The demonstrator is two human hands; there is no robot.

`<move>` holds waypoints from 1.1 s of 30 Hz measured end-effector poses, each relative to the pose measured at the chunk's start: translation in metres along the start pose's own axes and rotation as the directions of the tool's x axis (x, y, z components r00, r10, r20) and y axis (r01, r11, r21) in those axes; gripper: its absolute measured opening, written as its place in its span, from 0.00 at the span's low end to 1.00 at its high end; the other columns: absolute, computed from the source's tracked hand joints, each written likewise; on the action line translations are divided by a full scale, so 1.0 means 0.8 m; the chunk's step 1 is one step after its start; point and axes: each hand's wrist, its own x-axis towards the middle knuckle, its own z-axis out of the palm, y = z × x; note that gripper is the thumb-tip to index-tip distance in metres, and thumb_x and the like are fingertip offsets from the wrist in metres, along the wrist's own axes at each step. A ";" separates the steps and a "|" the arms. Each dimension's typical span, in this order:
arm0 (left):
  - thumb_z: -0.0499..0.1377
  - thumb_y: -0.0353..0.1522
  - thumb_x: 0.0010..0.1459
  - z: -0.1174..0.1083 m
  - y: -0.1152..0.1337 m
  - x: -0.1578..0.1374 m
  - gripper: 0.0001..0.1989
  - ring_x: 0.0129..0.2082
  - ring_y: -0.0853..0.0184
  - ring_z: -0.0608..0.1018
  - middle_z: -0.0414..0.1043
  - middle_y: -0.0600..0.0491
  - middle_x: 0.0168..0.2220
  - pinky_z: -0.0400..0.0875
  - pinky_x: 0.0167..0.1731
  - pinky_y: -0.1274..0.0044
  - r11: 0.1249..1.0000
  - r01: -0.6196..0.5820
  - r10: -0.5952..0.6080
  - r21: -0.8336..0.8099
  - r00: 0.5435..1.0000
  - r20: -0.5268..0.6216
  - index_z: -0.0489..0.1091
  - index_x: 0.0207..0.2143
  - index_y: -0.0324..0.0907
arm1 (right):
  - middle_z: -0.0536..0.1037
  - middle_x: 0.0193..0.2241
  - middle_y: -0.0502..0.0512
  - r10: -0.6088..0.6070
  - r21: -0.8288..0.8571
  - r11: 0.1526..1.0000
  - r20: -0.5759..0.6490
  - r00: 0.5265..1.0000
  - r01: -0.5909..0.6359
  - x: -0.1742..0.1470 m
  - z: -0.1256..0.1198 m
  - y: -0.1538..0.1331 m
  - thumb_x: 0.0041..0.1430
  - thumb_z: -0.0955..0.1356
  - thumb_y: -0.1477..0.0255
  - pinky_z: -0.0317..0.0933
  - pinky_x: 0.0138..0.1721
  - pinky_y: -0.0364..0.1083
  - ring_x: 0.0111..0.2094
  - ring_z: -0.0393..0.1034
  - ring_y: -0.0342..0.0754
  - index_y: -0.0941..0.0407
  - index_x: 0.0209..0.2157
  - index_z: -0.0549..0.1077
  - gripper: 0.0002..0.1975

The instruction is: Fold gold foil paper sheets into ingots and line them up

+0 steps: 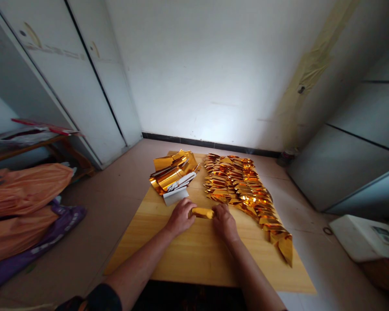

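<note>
Between my two hands, over the middle of the wooden board, is a small strip of gold foil paper, rolled or folded into a narrow piece. My left hand pinches its left end, and my right hand is closed at its right end. Just beyond my left hand lies a loose pile of gold foil sheets, some showing white backs. Right of my hands, folded gold foil pieces overlap in rows that trail toward the board's right front corner.
A white cabinet stands at the left, with orange bags and a purple bag below it. At the right are a grey cabinet and a white box on the floor. A white wall rises behind.
</note>
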 end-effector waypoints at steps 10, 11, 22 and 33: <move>0.52 0.20 0.46 -0.003 0.008 -0.003 0.11 0.37 0.65 0.69 0.65 0.53 0.33 0.67 0.38 0.74 0.998 -0.059 0.059 -0.003 0.997 -0.044 0.64 0.31 0.42 | 0.69 0.47 0.54 -0.027 0.110 0.993 -0.091 0.996 0.037 -0.009 -0.003 -0.007 0.49 0.61 0.80 0.64 0.36 0.42 0.39 0.69 0.45 0.53 0.34 0.70 0.12; 0.52 0.20 0.45 -0.003 0.008 -0.003 0.11 0.37 0.65 0.69 0.65 0.53 0.32 0.67 0.38 0.74 0.998 -0.060 0.059 -0.003 0.997 -0.043 0.64 0.30 0.42 | 0.69 0.47 0.54 -0.028 0.113 0.993 -0.093 0.995 0.038 -0.010 -0.004 -0.008 0.48 0.61 0.80 0.64 0.36 0.42 0.39 0.69 0.45 0.53 0.33 0.70 0.12; 0.54 0.20 0.49 0.002 0.003 -0.008 0.17 0.37 0.66 0.73 0.72 0.52 0.37 0.70 0.41 0.73 0.999 -0.052 0.051 -0.012 0.997 -0.054 0.66 0.41 0.42 | 0.70 0.48 0.57 -0.097 0.120 0.987 -0.115 0.989 0.111 -0.015 -0.006 -0.007 0.50 0.60 0.79 0.65 0.41 0.43 0.44 0.69 0.46 0.54 0.35 0.71 0.13; 0.52 0.19 0.50 -0.006 0.009 -0.004 0.18 0.46 0.65 0.70 0.67 0.51 0.43 0.68 0.48 0.72 0.992 -0.122 0.122 0.009 0.992 0.027 0.69 0.40 0.45 | 0.70 0.50 0.57 -0.129 0.059 0.989 -0.114 0.985 0.136 -0.017 -0.006 -0.005 0.54 0.61 0.78 0.67 0.42 0.43 0.44 0.71 0.46 0.54 0.37 0.72 0.12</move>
